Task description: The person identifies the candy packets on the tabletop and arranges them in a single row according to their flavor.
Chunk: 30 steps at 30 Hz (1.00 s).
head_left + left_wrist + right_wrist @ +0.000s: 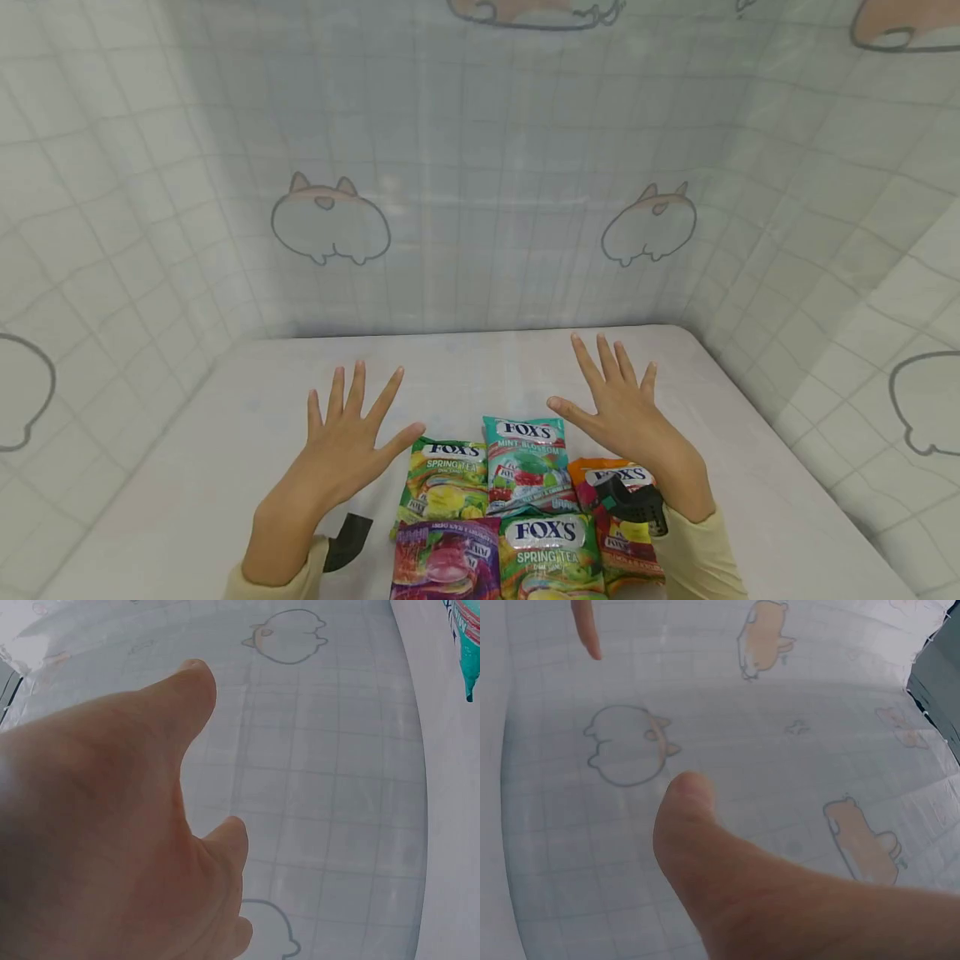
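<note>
Both hands hover with fingers spread and nothing in them. The left hand (341, 454) is left of a group of candy bags, its thumb tip near the yellow-green Spring Tea bag (446, 481). Over the right side of the group is the right hand (626, 417), closest to the teal Mint Blossom bag (527, 467) and an orange-red bag (630, 542), which the wrist strap partly covers. A purple bag (446, 560) and a second Spring Tea bag (550, 558) lie in front, cut by the frame's lower edge. The left wrist view catches a teal bag corner (471, 652).
A white table (300, 358) carries the bags. White grid-patterned curtains (480, 250) with corgi drawings enclose its back and both sides. Black bands (348, 542) sit at the wrists, below light yellow sleeves (701, 550).
</note>
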{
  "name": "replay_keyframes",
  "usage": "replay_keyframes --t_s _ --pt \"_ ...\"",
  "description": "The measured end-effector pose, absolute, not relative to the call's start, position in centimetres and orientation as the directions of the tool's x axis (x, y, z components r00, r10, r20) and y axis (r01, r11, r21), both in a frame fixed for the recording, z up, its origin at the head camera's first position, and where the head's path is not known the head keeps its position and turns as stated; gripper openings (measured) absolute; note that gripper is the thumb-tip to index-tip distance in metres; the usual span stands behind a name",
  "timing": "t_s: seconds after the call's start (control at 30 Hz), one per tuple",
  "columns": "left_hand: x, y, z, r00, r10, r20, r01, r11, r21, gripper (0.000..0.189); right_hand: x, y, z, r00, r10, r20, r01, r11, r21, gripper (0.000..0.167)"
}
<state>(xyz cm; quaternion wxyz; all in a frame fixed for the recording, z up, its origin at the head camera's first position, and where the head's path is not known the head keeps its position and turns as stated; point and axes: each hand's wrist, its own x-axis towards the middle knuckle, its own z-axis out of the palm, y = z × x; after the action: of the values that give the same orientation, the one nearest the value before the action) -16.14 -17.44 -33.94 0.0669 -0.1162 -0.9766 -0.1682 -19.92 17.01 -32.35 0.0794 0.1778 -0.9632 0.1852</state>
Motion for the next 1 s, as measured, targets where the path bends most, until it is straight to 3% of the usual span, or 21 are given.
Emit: replay_keyframes --t_s 0.3,0.43,0.57,0.73,0.87,1.0 --pt "-16.1 -17.4 -33.2 -0.961 0.222 0.166 0.266 0.906 0.328 0.080 -20.0 16.8 -32.0 -0.917 -0.339 0.212 -0.394 0.853 -0.342 0.091" --pt "-16.3 -17.4 -33.0 -0.960 0.243 0.137 0.278 0.873 0.400 0.078 -20.0 16.5 -31.9 -0.886 -0.405 0.226 -0.459 0.832 -0.310 0.091" --pt "-16.3 -17.0 -33.5 -0.955 0.282 0.094 0.291 0.827 0.481 0.077 -19.7 16.3 -32.0 -0.877 -0.453 0.161 -0.481 0.819 -0.314 0.091" --pt "-16.2 -16.2 -34.9 -0.936 0.346 0.057 0.327 0.801 0.501 0.078 -19.4 16.2 -33.4 -0.866 -0.493 0.086 -0.488 0.795 -0.359 0.086" --pt "-15.6 -16.3 -36.4 -0.938 0.346 -0.009 0.287 0.793 0.538 0.075 -19.1 16.5 -35.5 -0.842 -0.535 0.065 -0.516 0.765 -0.385 0.076" --pt "-15.2 -17.1 -38.0 -0.965 0.259 -0.052 0.173 0.769 0.615 0.070 -18.6 16.9 -37.3 -0.831 -0.553 0.059 -0.519 0.732 -0.440 0.065"
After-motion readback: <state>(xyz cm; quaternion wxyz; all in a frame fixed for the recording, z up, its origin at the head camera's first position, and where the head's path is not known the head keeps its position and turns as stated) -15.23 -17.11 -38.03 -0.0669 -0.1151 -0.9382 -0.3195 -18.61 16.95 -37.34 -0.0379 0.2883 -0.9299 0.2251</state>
